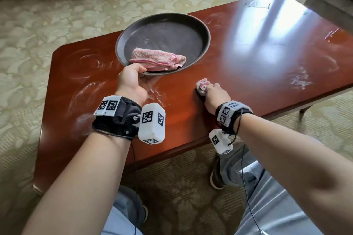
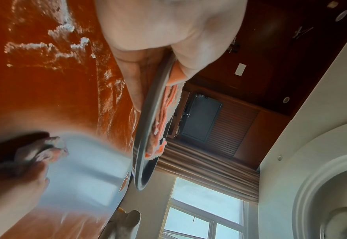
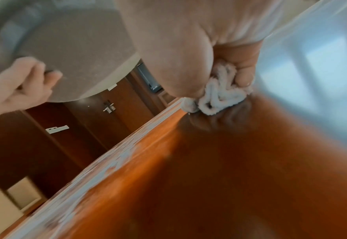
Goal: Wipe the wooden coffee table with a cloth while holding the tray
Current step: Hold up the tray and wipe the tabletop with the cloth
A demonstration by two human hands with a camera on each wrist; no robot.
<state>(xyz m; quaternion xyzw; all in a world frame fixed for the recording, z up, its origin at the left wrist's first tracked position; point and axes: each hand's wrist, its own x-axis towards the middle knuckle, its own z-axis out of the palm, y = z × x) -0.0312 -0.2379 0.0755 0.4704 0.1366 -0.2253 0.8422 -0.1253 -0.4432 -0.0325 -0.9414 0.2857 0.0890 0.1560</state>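
Observation:
My left hand [image 1: 133,77] grips the near rim of a round dark tray [image 1: 172,32], thumb on top and fingers underneath, holding it above the reddish wooden coffee table [image 1: 248,86]. A folded pink towel [image 1: 157,59] lies in the tray, seen edge-on [image 2: 162,113] in the left wrist view. My right hand [image 1: 214,91] clutches a bunched pale cloth [image 1: 203,86] and presses it onto the table top near the front middle. The right wrist view shows the cloth [image 3: 219,95] squeezed in the fingers against the wood, and the tray's underside [image 3: 72,48] held by the left hand [image 3: 25,84].
White smears [image 1: 89,63] cover the table's left part, and more marks [image 1: 301,80] lie at the right. Window glare [image 1: 263,40] shines across the middle. Patterned carpet [image 1: 57,15] surrounds the table. My shoe [image 1: 215,177] stands under the front edge.

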